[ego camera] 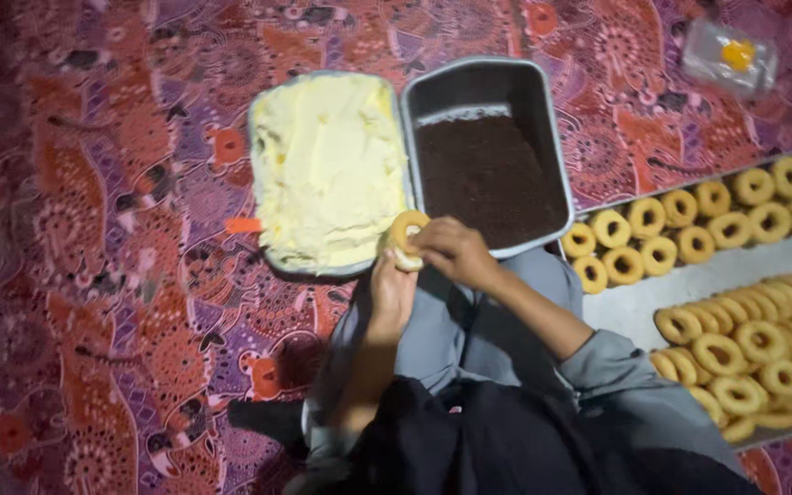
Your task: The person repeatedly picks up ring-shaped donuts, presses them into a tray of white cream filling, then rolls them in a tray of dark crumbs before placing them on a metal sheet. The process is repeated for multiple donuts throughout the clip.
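Both hands, left hand and right hand, pinch one donut; hold it flat and gently above the cream tray.

Patterned cloth across the whole floor area: purple ground, red and orange floral and paisley motifs. Dim light, strongest at centre, falling off to near black along the 9 o'clock edge and the 1 o'clock corner. Small clear plastic packet with a yellow-orange spot at 1 o'clock, flat on the cloth. Short orange piece on the cloth just left of centre. No walls, windows or furniture in view.
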